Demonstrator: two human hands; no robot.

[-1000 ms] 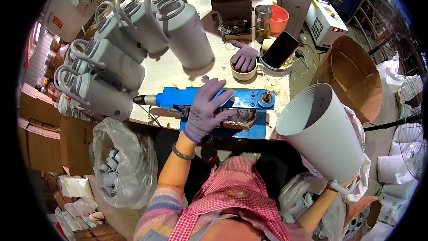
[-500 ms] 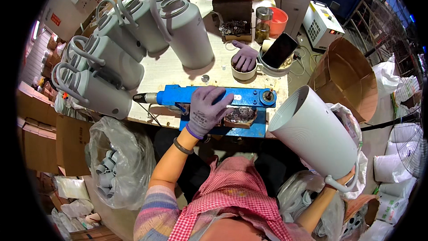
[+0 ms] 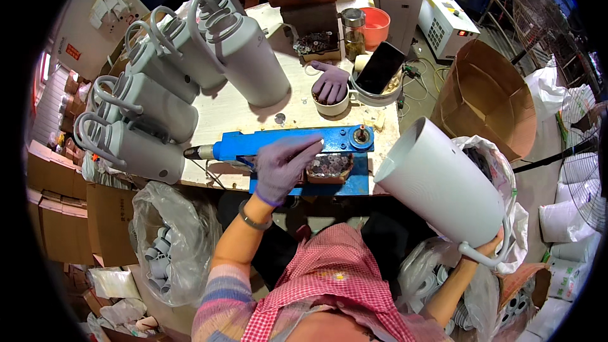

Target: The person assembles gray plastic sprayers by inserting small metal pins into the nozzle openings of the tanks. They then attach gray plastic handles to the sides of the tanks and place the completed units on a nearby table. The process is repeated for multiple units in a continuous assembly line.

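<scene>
My left hand [image 3: 283,168], in a purple-grey glove, is over the blue machine [image 3: 272,141] on the table edge. Its fingers are drawn together at the tips; whether a small part is between them I cannot make out. Just below the fingertips sits a small box of metal parts [image 3: 329,166]. My bare right hand [image 3: 490,244] holds a large grey bottle [image 3: 443,180] at its handle end, low on the right. The bottle lies tilted, its wide open end facing the right end of the machine. The bottle partly hides the right fingers.
Several grey bottles with loop handles [image 3: 250,63] stand at the table's left and back. Behind the machine are a cup with a spare glove [image 3: 331,106], a phone [image 3: 380,68], a jar [image 3: 353,33] and a red cup [image 3: 376,28]. A cardboard box [image 3: 487,101] stands right; plastic bags [image 3: 174,240] flank me.
My left hand's fingers, spread over the machine before, have come together near the box of metal parts. The grey bottle stays in my right hand, almost unmoved. The whole view has shifted slightly.
</scene>
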